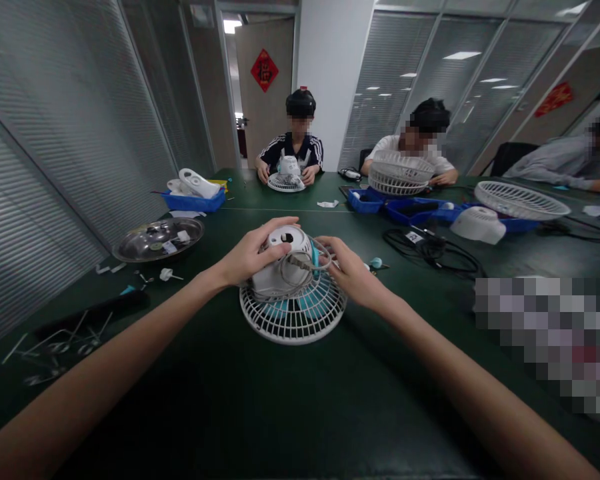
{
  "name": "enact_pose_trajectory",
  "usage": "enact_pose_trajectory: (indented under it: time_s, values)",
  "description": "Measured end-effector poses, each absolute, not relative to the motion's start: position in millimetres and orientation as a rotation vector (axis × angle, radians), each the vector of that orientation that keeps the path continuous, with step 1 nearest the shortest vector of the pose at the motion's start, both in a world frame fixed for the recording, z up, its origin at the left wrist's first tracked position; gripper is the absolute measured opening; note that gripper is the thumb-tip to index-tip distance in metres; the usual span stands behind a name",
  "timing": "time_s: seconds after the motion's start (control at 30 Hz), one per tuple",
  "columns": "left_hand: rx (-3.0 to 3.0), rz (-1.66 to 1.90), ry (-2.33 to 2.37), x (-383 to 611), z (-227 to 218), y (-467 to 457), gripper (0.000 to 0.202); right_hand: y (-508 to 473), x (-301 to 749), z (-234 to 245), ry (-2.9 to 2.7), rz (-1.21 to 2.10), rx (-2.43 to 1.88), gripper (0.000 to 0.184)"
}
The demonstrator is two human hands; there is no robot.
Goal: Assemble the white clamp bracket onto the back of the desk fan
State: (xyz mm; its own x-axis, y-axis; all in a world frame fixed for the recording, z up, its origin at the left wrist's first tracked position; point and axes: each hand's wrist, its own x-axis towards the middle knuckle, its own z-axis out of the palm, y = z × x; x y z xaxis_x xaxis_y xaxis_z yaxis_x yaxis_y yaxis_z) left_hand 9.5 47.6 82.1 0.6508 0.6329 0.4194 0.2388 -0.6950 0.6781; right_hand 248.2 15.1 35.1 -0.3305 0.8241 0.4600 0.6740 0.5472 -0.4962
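A white fan head (285, 270) stands face down on the green table, its round wire guard (293, 327) underneath and turquoise blades (313, 303) showing through the bars. My left hand (257, 250) is closed around the white motor housing at the top, thumb across its near side. A thin grey cord (300, 290) loops loosely about the housing. At the right side, my right hand (347, 267) has its fingers bent around the cord loop beside a turquoise part; its fingertips are partly hidden.
A steel tray (160, 250) with small parts and a blue bin (195, 200) are on the left, metal rods (75, 340) nearer. Black cables (430, 250), a white cover (479, 223) and fan guards (523, 200) lie right. Co-workers sit across; one person (293, 150) handles another fan.
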Motion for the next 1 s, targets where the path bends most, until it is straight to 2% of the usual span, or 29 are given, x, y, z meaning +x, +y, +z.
enact_pose_trajectory:
  time_s: [0.13, 0.27, 0.37, 0.57, 0.73, 0.9, 1.0]
  values:
    - [2.378, 0.695, 0.708, -2.5, 92.7, 31.9, 0.068, 23.8, 287.2, 41.7, -2.057, 0.057, -1.298, 0.026]
    - [2.526, 0.716, 0.876, -8.1, 96.8, 10.8, 0.066, 33.5, 341.7, 26.0, -2.028, -0.24, -1.706, 0.033]
    - [2.562, 0.786, 0.976, -8.6, 93.9, -2.2, 0.064, 34.5, 370.2, 3.6, -1.996, -0.272, -1.814, 0.035]
    - [2.519, 1.025, 1.122, -10.9, 83.8, -10.9, 0.061, 26.8, 382.0, -21.8, -1.96, -0.318, -1.873, 0.041]
    - [2.502, 1.293, 1.238, -4.7, 75.3, -10.3, 0.058, 18.4, 359.0, -18.2, -2.046, -0.403, -1.806, 0.042]
    - [2.495, 1.329, 1.413, -0.8, 74.4, -15.7, 0.06, 11.4, 333.8, -11.9, -2.157, -0.473, -1.699, 0.041]
    - [2.453, 1.398, 1.391, -11.6, 76.2, -14.2, 0.046, 9.1, 329.5, -13.4, -2.208, -0.466, -1.661, 0.04]
